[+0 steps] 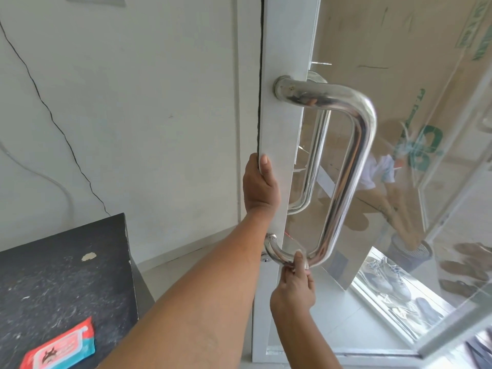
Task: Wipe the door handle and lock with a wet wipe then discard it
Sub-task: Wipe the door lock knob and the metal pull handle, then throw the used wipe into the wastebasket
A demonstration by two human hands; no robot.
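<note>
The door handle (358, 161), a steel D-shaped bar, is standing upright on the door (279, 129), long axis running vertically. The right grip (295, 280) is reaching up from below, fingers curling round the handle's lower bend beside the lock (265, 259); whether a wipe lies under them cannot be told. The left grip (259, 182) is clasping the door's edge, forearm stretching upward.

Left hand (259, 187) grips the door edge (269, 123); right hand (292, 284) sits below it on the door handle (354, 161), at its lower bend. The lock (265, 259) is just left of the right hand, and the wipes pack (60, 347) lies far left on the table (66, 275).
</note>
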